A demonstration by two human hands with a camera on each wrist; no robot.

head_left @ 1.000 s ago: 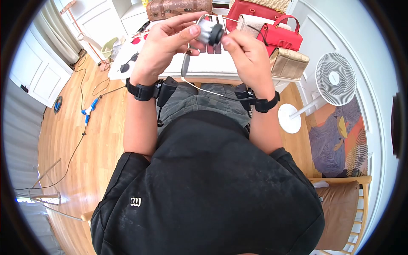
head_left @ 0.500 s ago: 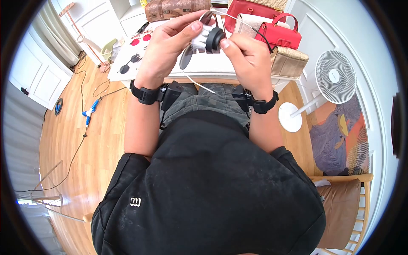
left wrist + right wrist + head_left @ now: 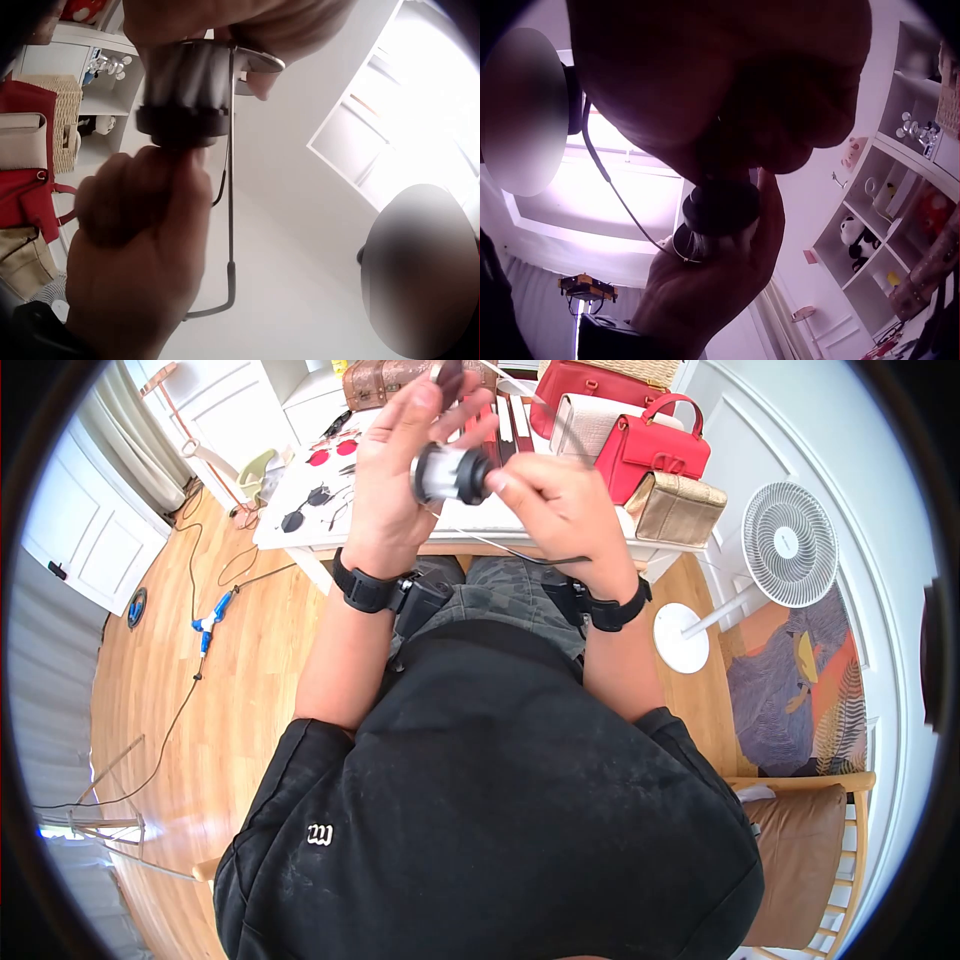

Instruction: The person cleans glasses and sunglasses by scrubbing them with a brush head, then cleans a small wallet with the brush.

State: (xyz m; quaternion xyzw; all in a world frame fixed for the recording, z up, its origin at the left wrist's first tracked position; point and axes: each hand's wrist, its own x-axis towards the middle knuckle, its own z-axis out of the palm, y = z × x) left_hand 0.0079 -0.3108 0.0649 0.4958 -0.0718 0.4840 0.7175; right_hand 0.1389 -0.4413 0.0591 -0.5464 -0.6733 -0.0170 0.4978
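My left hand [image 3: 395, 485] holds a pair of thin-framed sunglasses by one dark lens [image 3: 447, 380], its thumb against that lens and several fingers spread. A slim metal temple arm [image 3: 231, 165] stretches past my right hand in the left wrist view. My right hand [image 3: 570, 510] grips the black handle of a short, round brush [image 3: 450, 476]. White bristles [image 3: 187, 79] point toward the left palm and overlap the other lens [image 3: 684, 241]. Blur from motion softens the brush.
On the white table [image 3: 470, 517] lie red-lensed sunglasses [image 3: 318, 457] and dark sunglasses [image 3: 293, 520]. A red handbag [image 3: 655, 455], a gold bag [image 3: 680, 508] and a brown case [image 3: 385, 382] stand along the back and right. A white fan [image 3: 789, 544] is at the right.
The brush has moved left and closer to my body, toward the left palm. My left hand has turned the sunglasses, and their temple arm has swung across near my right wrist.
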